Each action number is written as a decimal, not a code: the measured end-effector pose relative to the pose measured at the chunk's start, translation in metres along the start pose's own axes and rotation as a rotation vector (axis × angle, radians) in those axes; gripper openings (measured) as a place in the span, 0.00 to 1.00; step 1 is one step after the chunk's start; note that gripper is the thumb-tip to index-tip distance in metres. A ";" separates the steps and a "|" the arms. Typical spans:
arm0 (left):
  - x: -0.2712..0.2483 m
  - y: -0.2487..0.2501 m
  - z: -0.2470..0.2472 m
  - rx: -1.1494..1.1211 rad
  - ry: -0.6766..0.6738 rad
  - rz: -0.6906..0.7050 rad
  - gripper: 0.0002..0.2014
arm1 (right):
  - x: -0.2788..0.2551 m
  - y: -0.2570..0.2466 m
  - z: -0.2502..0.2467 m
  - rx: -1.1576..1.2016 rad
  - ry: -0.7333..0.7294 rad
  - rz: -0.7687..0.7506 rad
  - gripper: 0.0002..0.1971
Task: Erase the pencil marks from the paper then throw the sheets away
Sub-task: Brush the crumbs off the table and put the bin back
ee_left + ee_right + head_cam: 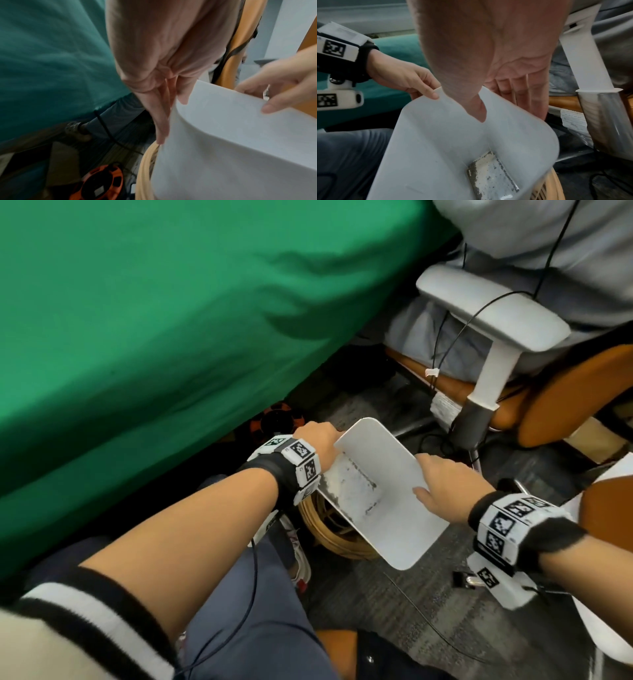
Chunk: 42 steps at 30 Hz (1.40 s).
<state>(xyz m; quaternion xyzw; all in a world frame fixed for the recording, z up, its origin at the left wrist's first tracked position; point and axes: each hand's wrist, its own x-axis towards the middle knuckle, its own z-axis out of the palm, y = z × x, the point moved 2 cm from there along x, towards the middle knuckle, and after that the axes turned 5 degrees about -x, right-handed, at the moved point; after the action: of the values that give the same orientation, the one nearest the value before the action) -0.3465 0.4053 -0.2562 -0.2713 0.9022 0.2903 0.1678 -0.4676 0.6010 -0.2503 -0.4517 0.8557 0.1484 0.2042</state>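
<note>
Now both hands' fingers [163, 121] pinching smooth curved white sheets [394, 494], above round wicker basket [329, 539].

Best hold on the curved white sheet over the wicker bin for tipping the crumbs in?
Pinch its two raised side edges from opposite sides, as the left hand and right hand do. The curved white sheet sags into a trough, so the dark crumbs run down towards the wicker bin.

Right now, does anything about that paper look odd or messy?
Yes. The paper, bent into a trough by both hands over the basket, carries a dirty grey rectangular smear in its fold.
</note>
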 end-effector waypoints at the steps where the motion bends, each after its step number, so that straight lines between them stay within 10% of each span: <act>1: 0.002 -0.006 0.005 -0.015 0.009 -0.034 0.13 | 0.006 -0.003 0.000 -0.004 -0.006 -0.006 0.24; 10: -0.004 -0.023 -0.040 -0.172 0.223 -0.027 0.15 | 0.015 -0.058 -0.065 -0.127 0.259 -0.242 0.24; 19: -0.125 -0.049 -0.161 -0.163 0.415 0.148 0.17 | -0.009 -0.215 -0.187 -0.302 0.215 -0.690 0.18; 25: -0.235 -0.121 -0.246 -0.121 0.762 -0.127 0.12 | -0.034 -0.319 -0.275 -0.150 0.341 -0.913 0.15; 31: -0.312 -0.244 -0.289 -0.430 0.823 -0.508 0.14 | -0.012 -0.413 -0.325 -0.181 0.486 -0.853 0.16; 42: -0.271 -0.446 -0.369 -0.687 0.896 -0.879 0.16 | 0.133 -0.529 -0.346 0.044 0.401 -0.736 0.12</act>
<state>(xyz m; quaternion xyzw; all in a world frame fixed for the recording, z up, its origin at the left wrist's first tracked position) 0.0773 -0.0199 -0.0386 -0.7405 0.5493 0.3241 -0.2121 -0.1683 0.0647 -0.0497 -0.7427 0.6631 -0.0435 0.0824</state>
